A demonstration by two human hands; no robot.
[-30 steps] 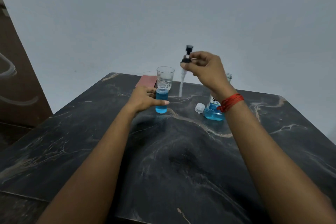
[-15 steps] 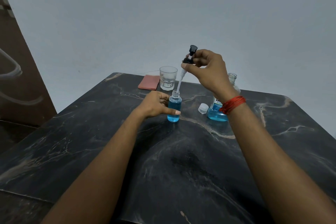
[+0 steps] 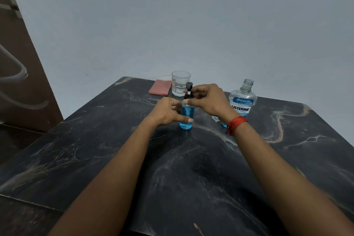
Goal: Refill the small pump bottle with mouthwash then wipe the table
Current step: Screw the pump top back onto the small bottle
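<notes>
**Two hands fit a pump onto a small blue-filled bottle**

The pump bottle [image 3: 186, 116] stands upright on a dark marbled table [image 3: 115, 149], just beyond the table's middle, toward 12 o'clock. Its long axis is vertical, base on the table and neck up. The black pump [image 3: 189, 90] sits at the neck and points straight up. Which way its nozzle faces cannot be told. The clear bottle is filled with blue liquid almost to the shoulder.

The left hand [image 3: 168, 112] comes in from 9 o'clock of the bottle and grips its body, fingers curled round the back and thumb laid across the front. The right hand [image 3: 208, 101] comes in from 3 o'clock and pinches the pump's collar between thumb and fingertips. Red thread [image 3: 236, 123] is wound round the right wrist. The two hands hide much of the bottle's sides.

At 3 o'clock of the bottle, near it, a small pale cap [image 3: 215, 118] lies on the table, partly hidden by the right wrist. Further out, at 2 o'clock, a Listerine bottle [image 3: 242, 101] stands upright with its neck open. Blue liquid shows at its base. The label hides the level.

At 12 o'clock, behind the pump, stands a clear glass [image 3: 180, 83]. Whether it holds anything cannot be told. Just beside it, at 11 o'clock, a folded pink cloth [image 3: 160, 87] lies flat near the far edge. A plain grey wall rises behind.
</notes>
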